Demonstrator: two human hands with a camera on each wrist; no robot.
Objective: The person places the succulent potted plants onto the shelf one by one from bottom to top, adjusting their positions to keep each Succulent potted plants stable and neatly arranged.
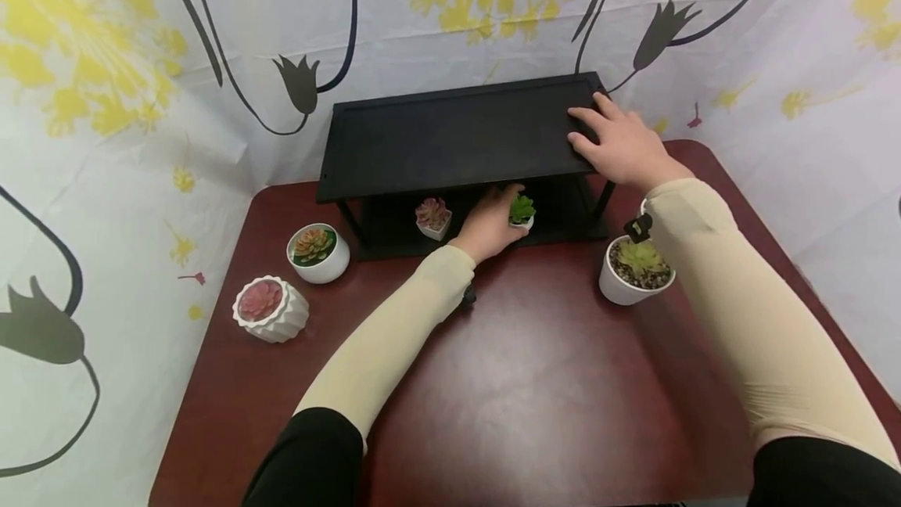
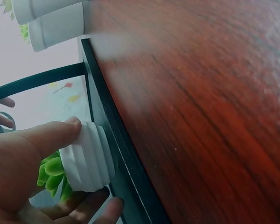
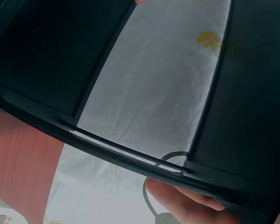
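A two-tier black shelf stands at the back of the table. On its lower tier, my left hand grips a small ribbed white pot holding a green succulent. The thumb lies along one side of the pot, with fingers around the other side. To the left of that hand, a pink succulent in a white pot sits on the same tier. My right hand rests with spread fingers on the right end of the shelf's top board; its fingertips partly show at the frame in the right wrist view.
At the left of the reddish-brown table stand an orange-green succulent in a round white pot and a pink one in a fluted white pot. A larger potted succulent stands right, with another pot partly hidden behind the right forearm.
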